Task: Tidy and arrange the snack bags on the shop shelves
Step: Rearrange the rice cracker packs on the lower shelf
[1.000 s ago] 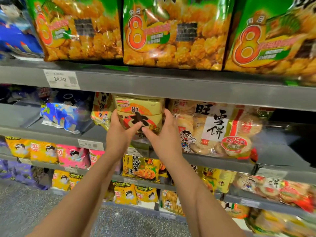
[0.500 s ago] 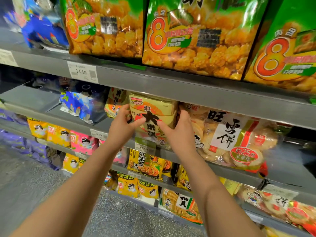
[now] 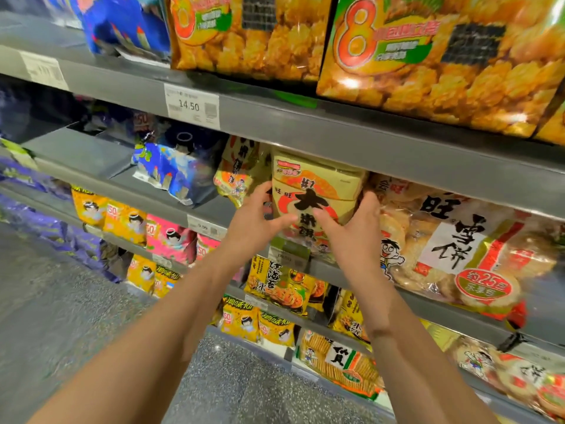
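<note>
A yellow rice-cracker bag (image 3: 316, 188) with big black characters stands upright on the second grey shelf (image 3: 214, 214), its top folded under the shelf above. My left hand (image 3: 253, 223) grips its left edge, thumb across the front. My right hand (image 3: 351, 231) grips its right edge, thumb also on the front. A second yellow bag (image 3: 238, 172) of the same kind leans behind it on the left. A large clear bag of white rice crackers (image 3: 458, 240) lies against it on the right.
Big green-and-orange snack bags (image 3: 428, 56) fill the top shelf, with a blue bag (image 3: 122, 22) at their left. A blue-and-white bag (image 3: 174, 172) lies left on the second shelf beside bare shelf. Lower shelves hold small yellow and pink packs (image 3: 137, 228). Speckled floor lies below.
Both hands keep hold of the yellow bag's sides. The view has shifted left and closer, so the shelves and bags sit further right in the frame.
</note>
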